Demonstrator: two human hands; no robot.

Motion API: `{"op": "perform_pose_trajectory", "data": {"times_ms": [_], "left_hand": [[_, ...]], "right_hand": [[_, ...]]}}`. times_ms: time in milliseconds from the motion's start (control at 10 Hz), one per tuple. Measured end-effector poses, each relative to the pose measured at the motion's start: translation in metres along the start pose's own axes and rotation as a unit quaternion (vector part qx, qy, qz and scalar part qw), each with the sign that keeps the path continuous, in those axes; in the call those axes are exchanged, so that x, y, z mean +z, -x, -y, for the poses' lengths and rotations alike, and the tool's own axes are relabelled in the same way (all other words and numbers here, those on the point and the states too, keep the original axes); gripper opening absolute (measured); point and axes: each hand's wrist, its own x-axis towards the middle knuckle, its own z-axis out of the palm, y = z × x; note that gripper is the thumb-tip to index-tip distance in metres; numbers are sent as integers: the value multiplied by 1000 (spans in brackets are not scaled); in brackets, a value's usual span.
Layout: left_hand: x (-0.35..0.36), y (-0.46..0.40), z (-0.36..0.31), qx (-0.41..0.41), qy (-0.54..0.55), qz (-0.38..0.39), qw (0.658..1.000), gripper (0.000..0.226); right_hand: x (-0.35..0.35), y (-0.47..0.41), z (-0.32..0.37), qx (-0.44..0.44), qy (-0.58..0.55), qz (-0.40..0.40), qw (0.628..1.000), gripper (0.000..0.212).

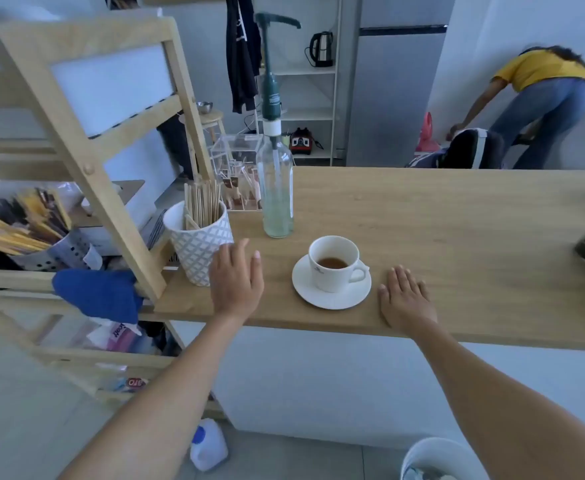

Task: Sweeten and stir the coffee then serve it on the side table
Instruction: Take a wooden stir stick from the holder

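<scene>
Cup (334,263): upright on saucer (331,294) near the table's (457,216) front edge, handle pointing right.
Left hand (237,280): fingers spread, empty, beside stirrer mug (199,244).
Right hand (405,299): flat, fingers together, right of the saucer.
Room: bare table to the right.

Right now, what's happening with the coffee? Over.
Left hand open, empty, beside stirrer mug. Right hand flat on counter. Coffee cup on saucer, untouched. Syrup pump bottle behind it. Nothing blocking.

A pale wooden counter (440,216) is seen running across a white-walled room, flanked at left by a light wood shelving frame (87,126). Behind it, a white open shelf unit (334,81) holding an electric kettle (321,49) is set beside a grey refrigerator (395,98). The grey tiled floor (301,459) is lit by soft, even daylight.
</scene>
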Motion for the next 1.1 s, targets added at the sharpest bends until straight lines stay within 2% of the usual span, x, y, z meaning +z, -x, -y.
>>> {"op": "perform_pose_trajectory", "data": {"times_ms": [100, 200, 400, 500, 700, 800, 900, 1000, 1100], "left_hand": [[-22, -26, 12, -136, 42, -170, 975, 42], [-42, -49, 20, -248, 98, -187, 945, 45], [-48, -64, 27, -274, 105, -169, 941, 20], [-48, -64, 25, -280, 114, -161, 940, 18], [-53, -69, 18, -197, 118, -180, 956, 17], [-62, -77, 1, -64, 81, -197, 975, 12], [-69, -84, -26, 111, 33, -218, 969, 10], [-69, -86, -53, 221, 14, -224, 949, 9], [-63, -79, -69, 272, 14, -195, 942, 8]], "right_hand": [[-1, 0, -1, 8, 10, 3, 1000, 60], [0, 2, 0, 11, 13, 11, 1000, 60], [0, 0, 2, 11, 20, 16, 1000, 60], [-1, 0, 1, 10, 21, 14, 1000, 60], [0, 0, 1, 9, 20, 13, 1000, 61], [1, 0, 1, 9, 20, 13, 1000, 61], [1, 0, 1, 7, 18, 11, 1000, 61], [0, 0, 2, 6, 15, 11, 1000, 61], [0, 0, 2, 5, 12, 10, 1000, 61]]}}
